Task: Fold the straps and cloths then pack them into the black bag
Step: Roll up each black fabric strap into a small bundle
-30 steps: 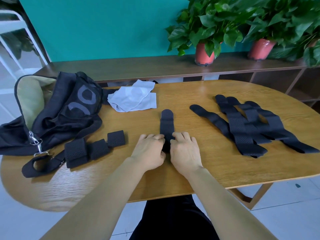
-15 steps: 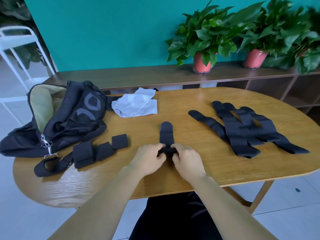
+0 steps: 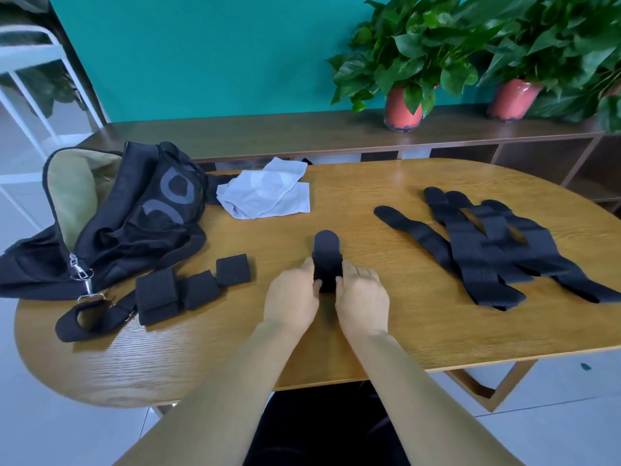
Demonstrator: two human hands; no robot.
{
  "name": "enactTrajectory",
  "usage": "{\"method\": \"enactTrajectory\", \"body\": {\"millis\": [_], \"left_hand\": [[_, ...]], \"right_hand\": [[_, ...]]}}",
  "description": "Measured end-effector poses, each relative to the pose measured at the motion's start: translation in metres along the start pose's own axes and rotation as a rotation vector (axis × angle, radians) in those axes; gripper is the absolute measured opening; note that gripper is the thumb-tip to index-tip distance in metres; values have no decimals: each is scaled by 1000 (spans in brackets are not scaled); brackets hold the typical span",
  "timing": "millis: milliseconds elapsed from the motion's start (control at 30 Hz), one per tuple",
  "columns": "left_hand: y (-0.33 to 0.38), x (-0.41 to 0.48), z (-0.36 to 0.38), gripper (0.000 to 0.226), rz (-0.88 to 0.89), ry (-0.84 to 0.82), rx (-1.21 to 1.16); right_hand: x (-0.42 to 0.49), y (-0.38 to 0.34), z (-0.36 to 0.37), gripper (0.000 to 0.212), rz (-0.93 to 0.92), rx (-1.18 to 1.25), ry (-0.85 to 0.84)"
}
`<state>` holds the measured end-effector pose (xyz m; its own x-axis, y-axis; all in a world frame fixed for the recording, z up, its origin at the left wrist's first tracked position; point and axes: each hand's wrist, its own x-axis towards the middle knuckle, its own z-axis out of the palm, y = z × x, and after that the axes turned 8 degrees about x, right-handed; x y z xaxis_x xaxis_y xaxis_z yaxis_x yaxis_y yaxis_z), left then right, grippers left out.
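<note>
Black mesh straps (image 3: 484, 250), pale grey cloth (image 3: 265, 193), black bag (image 3: 134, 227) w/ grey logo, olive lining.

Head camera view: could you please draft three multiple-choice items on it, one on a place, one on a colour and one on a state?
1. Where on the table does the black bag lie?
A its left end; B its right end; C its middle.
2. What colour is the cloth beside the bag?
A red; B white; C green.
3. How is the strap in front of the person?
A lying untouched; B inside the bag; C gripped by the left hand and the right hand.

Answers: 1 A, the bag slumps over the left end. 2 B, the cloth is pale white. 3 C, fingers of both hands curl against the strap's sides.
</note>
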<state>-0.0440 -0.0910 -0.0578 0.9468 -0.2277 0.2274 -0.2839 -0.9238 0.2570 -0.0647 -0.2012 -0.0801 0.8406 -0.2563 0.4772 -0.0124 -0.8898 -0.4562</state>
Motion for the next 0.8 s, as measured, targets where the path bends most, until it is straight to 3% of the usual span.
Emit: {"method": "enactTrajectory", "body": {"millis": [133, 300, 400, 500, 600, 800], "left_hand": [[3, 1, -2, 55, 16, -15, 87], [4, 1, -7, 45, 52, -48, 96], [4, 2, -7, 41, 72, -73, 98], [3, 4, -6, 36, 83, -94, 103], [2, 5, -6, 31, 72, -151, 103], [-7, 13, -11, 42, 164, -274, 112]], "right_hand": [[-1, 2, 3, 32, -39, -46, 19], [-1, 1, 0, 41, -61, -73, -11], [-2, 0, -3, 37, -72, -56, -9], [-3, -1, -5, 19, -74, -50, -8], [-3, 0, -3, 20, -69, -57, -12], [-2, 4, 2, 8, -115, -20, -83]]}}
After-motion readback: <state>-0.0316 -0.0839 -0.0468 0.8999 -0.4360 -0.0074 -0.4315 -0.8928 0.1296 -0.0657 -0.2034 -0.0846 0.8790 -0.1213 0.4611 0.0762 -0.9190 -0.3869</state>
